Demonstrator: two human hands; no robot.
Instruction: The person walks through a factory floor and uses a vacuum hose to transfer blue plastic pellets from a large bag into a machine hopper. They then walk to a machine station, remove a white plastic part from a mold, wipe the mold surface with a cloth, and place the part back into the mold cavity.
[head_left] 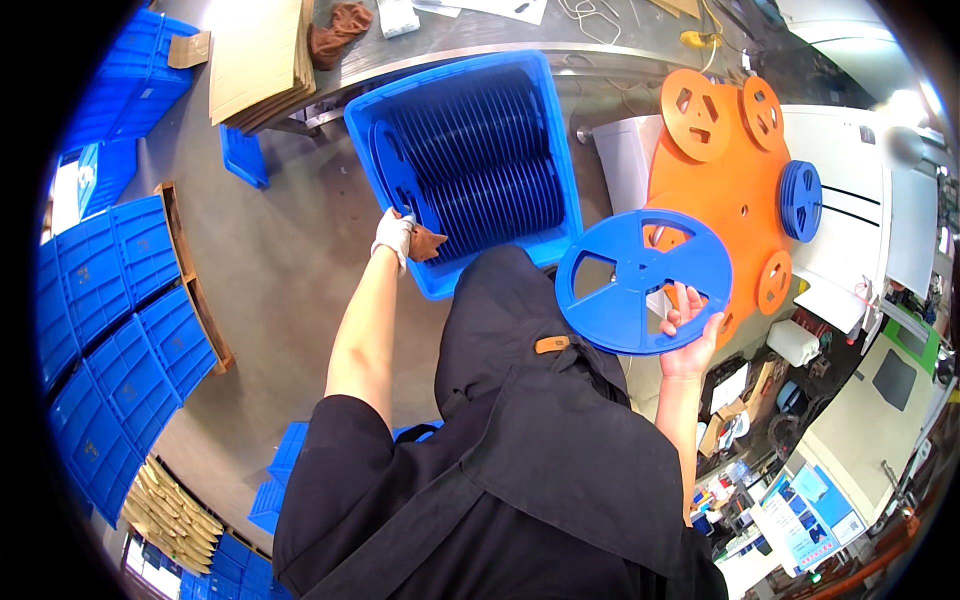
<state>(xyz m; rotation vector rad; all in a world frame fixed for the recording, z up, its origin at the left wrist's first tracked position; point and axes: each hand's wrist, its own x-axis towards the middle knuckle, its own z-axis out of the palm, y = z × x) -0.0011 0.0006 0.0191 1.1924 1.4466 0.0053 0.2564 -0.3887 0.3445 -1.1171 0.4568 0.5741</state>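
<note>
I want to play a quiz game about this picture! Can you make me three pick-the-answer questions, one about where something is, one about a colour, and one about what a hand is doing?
1. Where are the stacked blue reels?
A. in the blue crate
B. on the floor
C. on a shelf

2. What colour is the round board with small discs?
A. green
B. orange
C. white

3. What is the right hand doing?
A. hanging empty
B. holding a cup
C. holding a blue reel

Answers: 1 A, the reels stand in rows inside it. 2 B, it is plainly orange. 3 C, the fingers grip the reel's rim, while the gloved left hand touches the crate's edge.
</note>
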